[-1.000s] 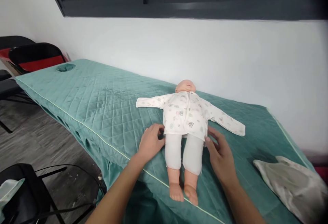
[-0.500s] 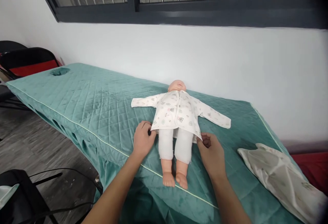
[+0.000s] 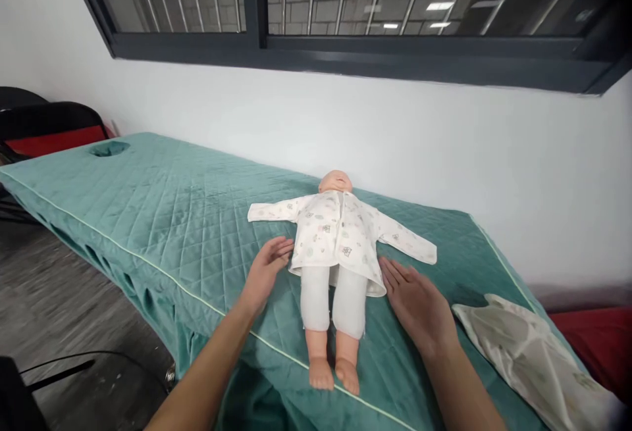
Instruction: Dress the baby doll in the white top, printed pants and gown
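Note:
A baby doll (image 3: 320, 345) lies on its back on the green quilted bed cover (image 3: 197, 220), head toward the wall and feet at the near edge. It wears a white patterned baby shirt (image 3: 326, 233) with both sleeves spread out sideways; its thighs are white and cloth-like. Beside the shirt's left edge is my left hand (image 3: 264, 272), fingers extended and holding nothing. My right hand (image 3: 417, 303) lies flat with fingers stretched out by the shirt's lower right corner. Whether its fingertips touch the cloth, I cannot tell.
A crumpled pale cloth (image 3: 533, 358) lies on the bed at right, near something red (image 3: 597, 339). Behind the bed are a white wall and a barred window (image 3: 345, 59). Black and red chairs (image 3: 54, 131) stand at far left; a cable (image 3: 99, 353) crosses the lower left.
Both hands have let go of the shirt's lower corners and opened out, my left moving slightly left. The hem now lies loose over the thighs. The camera view has tilted up a little.

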The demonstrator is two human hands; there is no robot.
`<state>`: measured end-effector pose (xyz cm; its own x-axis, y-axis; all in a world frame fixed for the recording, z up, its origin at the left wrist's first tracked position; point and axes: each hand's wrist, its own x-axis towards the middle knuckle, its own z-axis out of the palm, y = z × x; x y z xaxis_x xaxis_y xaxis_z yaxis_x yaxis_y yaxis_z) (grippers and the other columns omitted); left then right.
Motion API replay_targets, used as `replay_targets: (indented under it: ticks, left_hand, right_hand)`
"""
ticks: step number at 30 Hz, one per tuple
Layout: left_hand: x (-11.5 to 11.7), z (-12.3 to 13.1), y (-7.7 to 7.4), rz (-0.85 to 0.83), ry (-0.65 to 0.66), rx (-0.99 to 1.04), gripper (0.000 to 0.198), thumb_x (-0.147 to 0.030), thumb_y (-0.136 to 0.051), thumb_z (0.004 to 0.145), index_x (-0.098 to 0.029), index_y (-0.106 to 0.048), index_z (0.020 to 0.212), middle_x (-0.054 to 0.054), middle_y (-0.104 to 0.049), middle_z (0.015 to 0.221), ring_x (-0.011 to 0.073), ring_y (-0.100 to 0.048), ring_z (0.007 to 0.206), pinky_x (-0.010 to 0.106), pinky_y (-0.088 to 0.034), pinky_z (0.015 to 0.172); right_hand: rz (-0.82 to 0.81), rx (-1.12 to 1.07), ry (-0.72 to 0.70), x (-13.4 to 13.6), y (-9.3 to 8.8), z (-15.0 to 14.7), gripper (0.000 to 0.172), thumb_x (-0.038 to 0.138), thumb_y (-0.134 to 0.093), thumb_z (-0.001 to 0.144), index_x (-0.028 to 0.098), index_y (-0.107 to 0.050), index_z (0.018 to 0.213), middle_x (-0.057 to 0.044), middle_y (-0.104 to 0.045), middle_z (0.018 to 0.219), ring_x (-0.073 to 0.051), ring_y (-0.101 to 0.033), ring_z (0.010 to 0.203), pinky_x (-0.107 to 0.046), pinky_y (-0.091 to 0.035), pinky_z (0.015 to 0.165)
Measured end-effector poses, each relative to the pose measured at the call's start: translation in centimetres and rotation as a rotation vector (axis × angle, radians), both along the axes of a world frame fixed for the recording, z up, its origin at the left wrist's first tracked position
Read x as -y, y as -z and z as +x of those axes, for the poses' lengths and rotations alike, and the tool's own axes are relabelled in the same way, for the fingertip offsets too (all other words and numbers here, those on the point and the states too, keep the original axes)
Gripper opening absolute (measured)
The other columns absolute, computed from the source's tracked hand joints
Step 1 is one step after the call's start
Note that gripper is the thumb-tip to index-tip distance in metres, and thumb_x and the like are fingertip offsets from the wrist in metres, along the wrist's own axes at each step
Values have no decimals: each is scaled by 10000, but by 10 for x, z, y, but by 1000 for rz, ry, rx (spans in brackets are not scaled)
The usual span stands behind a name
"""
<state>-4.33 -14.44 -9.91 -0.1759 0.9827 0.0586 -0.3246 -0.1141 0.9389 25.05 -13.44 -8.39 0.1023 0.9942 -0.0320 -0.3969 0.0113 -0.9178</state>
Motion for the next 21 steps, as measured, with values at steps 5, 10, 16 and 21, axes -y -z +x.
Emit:
replay_targets:
  ticks: [5,10,16,21]
  left_hand:
    - [-60,17,-20,-222,268,588,308,-378,-624,871,-128,-652,1047,138,-710,1134,275,-651,1129,403,-490,1036]
    - [-111,35,-29,-328,338,715,332,-307,-607,879,-97,-647,1133,128,-746,1013,285,-704,1011,431,-545,962]
    - [-147,51,-27,-346,358,671,286,-220,-645,841,-99,-657,1100,106,-758,945,256,-727,923,414,-567,935]
    - [-157,45,-17,-261,378,684,307,-295,-622,858,-108,-658,1098,135,-744,1022,291,-710,999,459,-569,941]
  right_hand:
    - [-182,-96,-16,-64,-3,-17,173,335,-542,831,237,-671,890,-66,-738,1051,-237,-629,1182,-427,-491,1075]
    - [-123,-126,-196,-97,-11,-29,317,409,-509,832,188,-682,979,-95,-751,985,-310,-634,1169,-503,-517,1007]
    - [-77,-191,-217,-110,-19,-9,424,444,-479,849,185,-655,1134,-117,-729,1106,-317,-621,1190,-551,-478,1040]
    - [-39,-266,-169,-119,-11,7,400,414,-460,882,202,-648,1164,-91,-706,1171,-294,-595,1224,-544,-471,1062]
